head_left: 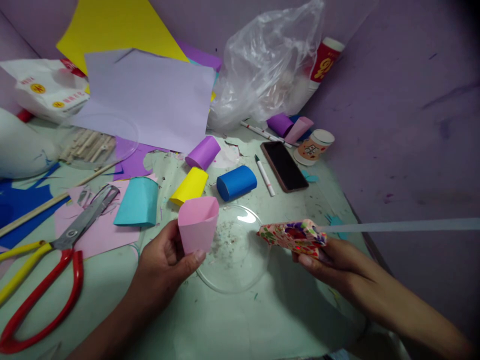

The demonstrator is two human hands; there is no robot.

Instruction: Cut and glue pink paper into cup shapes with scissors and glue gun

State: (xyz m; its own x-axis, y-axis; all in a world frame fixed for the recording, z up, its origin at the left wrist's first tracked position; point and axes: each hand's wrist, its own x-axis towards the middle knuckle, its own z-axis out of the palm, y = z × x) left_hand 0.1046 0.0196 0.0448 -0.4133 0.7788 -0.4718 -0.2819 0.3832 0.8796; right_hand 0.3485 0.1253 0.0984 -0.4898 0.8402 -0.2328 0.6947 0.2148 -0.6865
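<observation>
Between the thumb and fingers of my left hand (pixel 165 265) is a pink paper cup (pixel 198 227), its open top facing up. My right hand (pixel 330 265) grips a floral-patterned hot glue gun (pixel 296 237) with its nozzle pointing left toward the cup, a gap between them. A long pale glue stick (pixel 397 226) runs out of its back to the right. Below both hands lies a clear round plastic lid (pixel 240 280) with specks on it. Rolled paper pieces sit just beyond: yellow (pixel 190 185), blue (pixel 237 183), purple (pixel 203 152) and teal (pixel 138 202).
Large red-and-yellow-handled scissors (pixel 71 232) lie at left on paper scraps, near a long wooden stick (pixel 48 202). A phone (pixel 284 166), a marker (pixel 265 175) and a small paper tub (pixel 314 146) are at right. Behind stand paper sheets (pixel 146 100) and a plastic bag (pixel 266 65).
</observation>
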